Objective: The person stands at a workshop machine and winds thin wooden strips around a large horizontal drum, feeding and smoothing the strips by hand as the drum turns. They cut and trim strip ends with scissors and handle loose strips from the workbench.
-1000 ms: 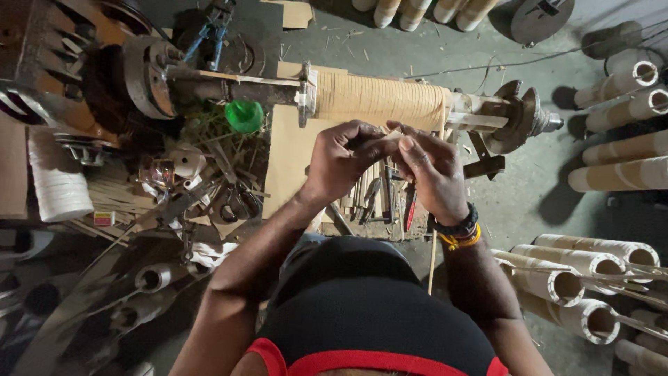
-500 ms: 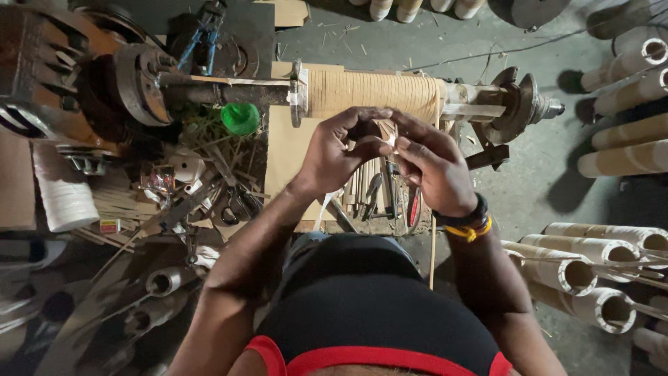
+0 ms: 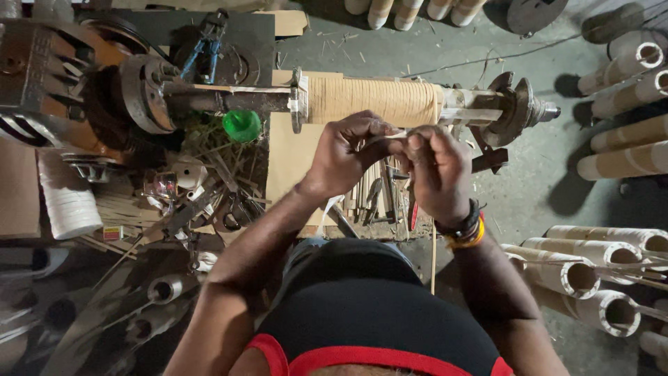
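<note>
My left hand (image 3: 346, 155) and my right hand (image 3: 437, 168) meet just below a horizontal spindle (image 3: 229, 99) that carries a roll wound with pale cord (image 3: 372, 101). Both hands pinch a thin pale strip (image 3: 394, 134) stretched between their fingertips. My right wrist wears a dark band and an orange bracelet. The roll sits just beyond my knuckles, apart from them. The strip's ends are hidden in my fingers.
A rusty metal machine head (image 3: 62, 76) stands at the left. Below it lie a green cap (image 3: 241, 125), scissors and scrap tools (image 3: 209, 202), and a white spool (image 3: 68, 198). Cardboard tubes (image 3: 591, 271) lie at the right. A board with loose tools (image 3: 376, 198) lies under my hands.
My hands have drawn slightly apart and the pale strip now shows between them. The view has shifted a little toward the spindle.
</note>
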`<act>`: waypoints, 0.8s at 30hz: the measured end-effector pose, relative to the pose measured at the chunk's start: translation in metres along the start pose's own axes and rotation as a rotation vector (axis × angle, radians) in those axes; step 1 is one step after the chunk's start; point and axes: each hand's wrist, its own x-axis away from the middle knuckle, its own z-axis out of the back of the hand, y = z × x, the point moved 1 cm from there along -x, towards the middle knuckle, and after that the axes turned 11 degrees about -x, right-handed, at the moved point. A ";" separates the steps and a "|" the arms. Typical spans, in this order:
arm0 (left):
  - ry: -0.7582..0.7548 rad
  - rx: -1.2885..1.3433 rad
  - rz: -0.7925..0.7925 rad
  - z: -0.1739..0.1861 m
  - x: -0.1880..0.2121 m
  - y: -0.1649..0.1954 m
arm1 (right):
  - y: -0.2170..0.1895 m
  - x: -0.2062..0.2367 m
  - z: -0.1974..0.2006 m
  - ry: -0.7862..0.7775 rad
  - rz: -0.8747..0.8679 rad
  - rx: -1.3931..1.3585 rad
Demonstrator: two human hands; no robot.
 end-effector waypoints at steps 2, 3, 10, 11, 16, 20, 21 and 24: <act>-0.068 0.075 -0.010 0.000 -0.001 0.002 | -0.002 -0.003 0.006 0.020 -0.117 -0.146; -0.078 0.098 -0.008 0.001 -0.001 0.002 | -0.003 -0.004 0.009 -0.009 -0.221 -0.281; -0.147 0.162 0.013 0.002 -0.001 -0.005 | 0.002 -0.010 0.017 -0.101 -0.719 -0.761; -0.165 0.125 0.006 0.001 -0.002 -0.007 | 0.002 -0.010 0.016 -0.113 -0.721 -0.791; -0.083 0.078 0.073 -0.010 -0.008 -0.017 | -0.004 -0.004 0.012 0.075 -0.522 -0.499; -0.097 0.041 0.081 -0.023 -0.018 -0.022 | 0.002 0.003 0.013 0.152 -0.169 -0.254; -0.107 0.065 0.088 -0.025 -0.020 -0.024 | 0.006 0.005 0.016 0.163 -0.206 -0.236; -0.177 0.103 0.129 -0.028 -0.024 -0.035 | 0.019 0.010 0.034 0.181 -0.302 -0.234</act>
